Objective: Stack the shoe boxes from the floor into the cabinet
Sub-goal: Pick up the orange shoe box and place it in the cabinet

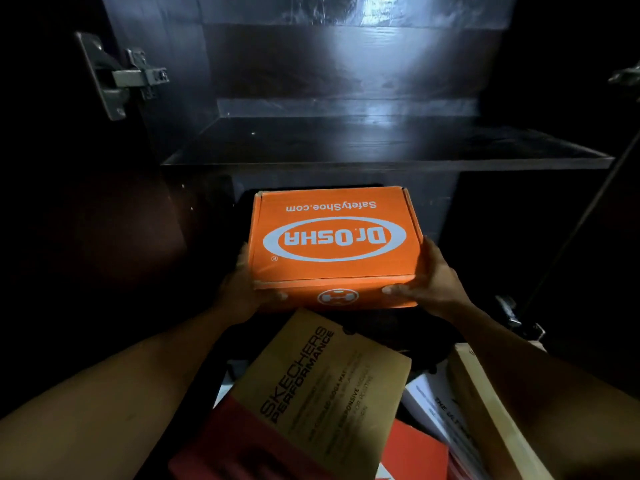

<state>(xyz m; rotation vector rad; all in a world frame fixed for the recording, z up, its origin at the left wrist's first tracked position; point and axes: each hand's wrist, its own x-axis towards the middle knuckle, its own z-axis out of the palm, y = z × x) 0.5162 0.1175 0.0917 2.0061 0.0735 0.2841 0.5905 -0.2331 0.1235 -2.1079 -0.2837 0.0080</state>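
While the left grip and right grip clasp the orange box by its near corners, just below the shelf, stacking looks barely begun. The tan box and red box lie farther below the shelf.

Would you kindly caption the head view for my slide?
Left hand and right hand grip an orange shoe box before the open cabinet.

Only one camera here, worn on the person's head (wide-angle, so the edges bow). It faces forward and down into the open cabinet, close in, with the loose shoe boxes lying right beneath it.
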